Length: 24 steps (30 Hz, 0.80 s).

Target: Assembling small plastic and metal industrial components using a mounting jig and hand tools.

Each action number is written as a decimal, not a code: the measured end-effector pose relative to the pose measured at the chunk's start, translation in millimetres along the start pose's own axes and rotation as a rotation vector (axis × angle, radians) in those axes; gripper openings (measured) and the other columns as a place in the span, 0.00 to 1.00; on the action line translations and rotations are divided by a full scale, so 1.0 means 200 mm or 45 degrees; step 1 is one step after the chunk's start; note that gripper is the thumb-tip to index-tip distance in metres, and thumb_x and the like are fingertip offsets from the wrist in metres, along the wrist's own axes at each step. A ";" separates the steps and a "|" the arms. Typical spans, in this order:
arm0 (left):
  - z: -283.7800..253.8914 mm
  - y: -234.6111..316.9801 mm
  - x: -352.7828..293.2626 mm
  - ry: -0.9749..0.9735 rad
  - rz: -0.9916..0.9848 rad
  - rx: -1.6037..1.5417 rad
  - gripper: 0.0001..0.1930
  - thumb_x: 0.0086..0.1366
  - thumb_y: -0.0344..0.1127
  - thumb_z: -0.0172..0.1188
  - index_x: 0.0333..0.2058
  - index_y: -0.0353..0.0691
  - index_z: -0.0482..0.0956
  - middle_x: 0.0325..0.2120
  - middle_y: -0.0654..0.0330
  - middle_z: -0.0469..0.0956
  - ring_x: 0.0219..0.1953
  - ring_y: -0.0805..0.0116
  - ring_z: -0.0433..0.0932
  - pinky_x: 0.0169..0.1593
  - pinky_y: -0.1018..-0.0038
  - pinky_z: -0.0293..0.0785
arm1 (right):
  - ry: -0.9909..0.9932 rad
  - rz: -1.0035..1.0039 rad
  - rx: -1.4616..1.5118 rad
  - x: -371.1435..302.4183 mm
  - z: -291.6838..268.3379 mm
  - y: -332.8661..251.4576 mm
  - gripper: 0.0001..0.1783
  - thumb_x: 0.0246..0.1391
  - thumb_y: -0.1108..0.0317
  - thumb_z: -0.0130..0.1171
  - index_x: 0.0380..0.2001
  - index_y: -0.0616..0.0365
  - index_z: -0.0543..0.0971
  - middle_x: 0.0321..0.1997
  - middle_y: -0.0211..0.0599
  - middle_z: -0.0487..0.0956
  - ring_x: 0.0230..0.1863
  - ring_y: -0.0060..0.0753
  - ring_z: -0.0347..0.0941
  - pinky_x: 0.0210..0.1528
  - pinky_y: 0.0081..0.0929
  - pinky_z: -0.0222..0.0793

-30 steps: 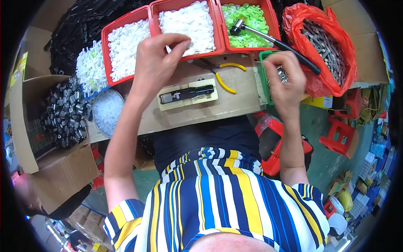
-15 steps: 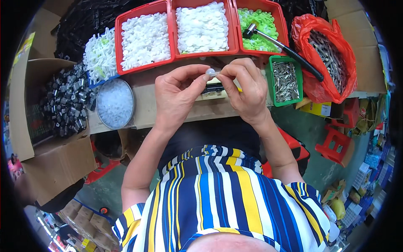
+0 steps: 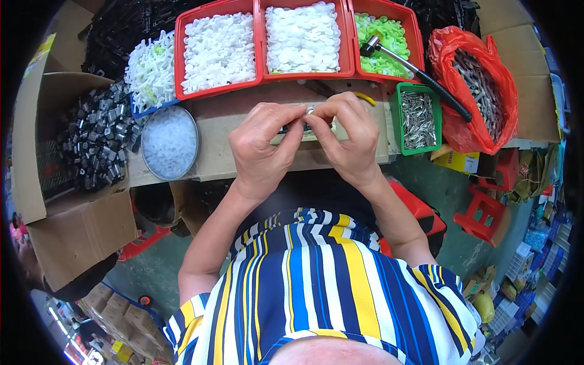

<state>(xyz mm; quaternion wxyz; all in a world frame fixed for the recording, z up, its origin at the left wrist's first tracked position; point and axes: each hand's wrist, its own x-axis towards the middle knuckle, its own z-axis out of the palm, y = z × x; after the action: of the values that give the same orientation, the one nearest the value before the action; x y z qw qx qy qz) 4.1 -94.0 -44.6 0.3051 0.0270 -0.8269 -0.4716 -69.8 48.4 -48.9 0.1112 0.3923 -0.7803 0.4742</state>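
My left hand and my right hand meet fingertip to fingertip over the workbench, both closed in a pinch. Between the tips shows a bit of a small white round plastic piece, mostly covered by my fingers. The thin metal pin my right fingers held against it a moment ago is now hidden. Under my hands lies a pale block with something dark on it, partly covered. Just beyond my right fingers are pliers with a yellow handle.
Red trays of white and green plastic pieces line the back, with a hammer across one. To the right stand a green bin of metal pins and a red bag. A round tin and black parts lie left.
My hands have drawn closer together, now hiding most of the white piece and the metal pin. The pliers' yellow handle has come into sight beyond my right hand. The view has shifted slightly.
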 end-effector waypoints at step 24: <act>-0.07 -0.18 -0.24 -0.147 0.469 0.640 0.16 0.48 0.27 0.66 0.39 0.39 0.83 0.42 0.58 0.76 0.46 0.58 0.73 0.44 0.64 0.69 | -0.269 -0.064 -0.057 -0.04 0.12 0.09 0.09 0.43 0.75 0.68 0.30 0.59 0.80 0.35 0.34 0.76 0.38 0.38 0.73 0.38 0.34 0.65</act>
<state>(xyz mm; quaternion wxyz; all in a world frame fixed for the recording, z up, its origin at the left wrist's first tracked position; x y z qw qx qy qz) 41.4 -110.0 -91.2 0.3217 -0.0754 -0.9245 -0.1902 -72.3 37.9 -78.1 0.0490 0.4569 -0.7881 0.4096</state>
